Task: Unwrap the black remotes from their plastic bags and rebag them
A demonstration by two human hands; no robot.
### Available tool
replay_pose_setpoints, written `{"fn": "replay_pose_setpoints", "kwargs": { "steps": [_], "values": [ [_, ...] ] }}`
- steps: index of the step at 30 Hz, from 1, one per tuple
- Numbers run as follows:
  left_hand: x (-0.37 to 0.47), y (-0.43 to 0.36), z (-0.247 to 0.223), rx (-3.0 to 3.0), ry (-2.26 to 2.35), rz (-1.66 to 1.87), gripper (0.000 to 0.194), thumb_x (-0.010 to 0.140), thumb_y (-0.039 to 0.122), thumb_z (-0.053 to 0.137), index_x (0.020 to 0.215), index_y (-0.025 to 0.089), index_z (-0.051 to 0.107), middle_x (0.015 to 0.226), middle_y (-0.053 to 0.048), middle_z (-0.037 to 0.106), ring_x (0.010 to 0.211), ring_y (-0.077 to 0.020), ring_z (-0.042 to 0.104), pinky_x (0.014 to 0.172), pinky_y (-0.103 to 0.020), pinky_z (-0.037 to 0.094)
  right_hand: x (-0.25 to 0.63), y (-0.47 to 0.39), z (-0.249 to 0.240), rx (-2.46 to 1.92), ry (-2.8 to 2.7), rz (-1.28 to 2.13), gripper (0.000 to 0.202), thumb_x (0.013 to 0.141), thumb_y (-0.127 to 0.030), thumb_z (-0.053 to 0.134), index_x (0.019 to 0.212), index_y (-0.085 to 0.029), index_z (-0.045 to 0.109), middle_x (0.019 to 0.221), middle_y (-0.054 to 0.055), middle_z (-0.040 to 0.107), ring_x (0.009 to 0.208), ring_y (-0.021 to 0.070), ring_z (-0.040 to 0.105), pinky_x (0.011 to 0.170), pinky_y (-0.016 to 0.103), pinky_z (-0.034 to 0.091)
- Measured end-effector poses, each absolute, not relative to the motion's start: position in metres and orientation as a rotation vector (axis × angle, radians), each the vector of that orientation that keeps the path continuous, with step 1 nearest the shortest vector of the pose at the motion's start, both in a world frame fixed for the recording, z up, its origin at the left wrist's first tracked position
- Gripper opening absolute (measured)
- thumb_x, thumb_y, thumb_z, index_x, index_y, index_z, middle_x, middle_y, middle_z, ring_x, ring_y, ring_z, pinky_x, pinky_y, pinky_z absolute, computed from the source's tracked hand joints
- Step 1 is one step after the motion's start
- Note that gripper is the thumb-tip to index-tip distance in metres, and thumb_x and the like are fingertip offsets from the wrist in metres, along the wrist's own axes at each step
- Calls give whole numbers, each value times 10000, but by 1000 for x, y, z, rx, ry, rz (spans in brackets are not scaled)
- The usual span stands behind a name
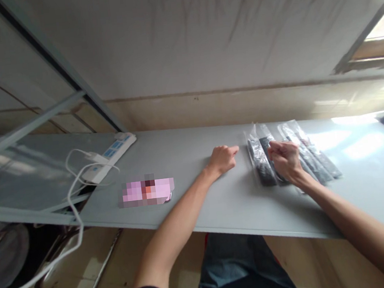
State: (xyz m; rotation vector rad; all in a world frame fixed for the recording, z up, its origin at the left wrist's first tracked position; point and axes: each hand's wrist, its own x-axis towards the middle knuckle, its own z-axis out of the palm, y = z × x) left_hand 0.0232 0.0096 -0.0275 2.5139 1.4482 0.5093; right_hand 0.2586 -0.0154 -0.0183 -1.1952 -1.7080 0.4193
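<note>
Over the grey table, my left hand [224, 159] is closed with its fingers curled in, the index finger partly pointing right. I see nothing in it. My right hand [285, 157] makes a fist in front of several dark, flat strips in clear plastic bags, and no object shows in its fingers. It hides part of the bags; whether it touches them I cannot tell. One bagged dark strip [263, 166] lies at the left end of the row, closest to my left hand. Another bagged strip [322, 159] lies to the right of my fist.
A blurred-out pink phone-like object [147, 193] lies on the table [216, 210] left of my left forearm. Farther left is a white power strip [110, 158] with a white cable [72, 208] hanging over the edge. A metal frame [53, 58] rises at the left, before the wall.
</note>
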Motion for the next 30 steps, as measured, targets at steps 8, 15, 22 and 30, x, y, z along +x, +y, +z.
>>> {"fn": "replay_pose_setpoints", "kwargs": {
  "steps": [8, 15, 22, 30],
  "values": [
    [18, 12, -23, 2557, 1416, 838, 277, 763, -64, 502, 755, 209, 547, 929, -77, 682, 961, -246, 597, 862, -361, 411, 240, -24, -18, -1143, -1720, 333, 124, 766, -154, 546, 713, -259, 505, 668, -13, 581, 621, 165, 515, 653, 313, 452],
    [20, 12, -27, 2464, 1595, 1188, 307, 756, -82, 539, 786, 217, 600, 1080, -88, 679, 1075, -279, 579, 928, -421, 441, 248, -18, -10, -1210, -1651, 315, 182, 677, -129, 503, 788, -259, 565, 742, 4, 617, 702, 187, 564, 674, 317, 466],
    [27, 11, -32, 2269, 1476, 1165, 362, 886, -97, 423, 867, 204, 622, 1242, -82, 582, 1039, -184, 610, 854, -293, 491, 255, -23, -5, -1257, -1715, 441, 175, 541, -148, 494, 629, -236, 617, 564, -20, 574, 570, 163, 537, 598, 296, 419],
    [27, 12, -35, 2271, 1489, 1157, 378, 824, -126, 431, 912, 177, 640, 1228, -107, 565, 978, -157, 633, 847, -266, 508, 257, -20, -12, -1280, -1788, 479, 201, 608, -142, 506, 657, -217, 686, 540, -17, 609, 517, 167, 565, 565, 287, 429]
  ]
}}
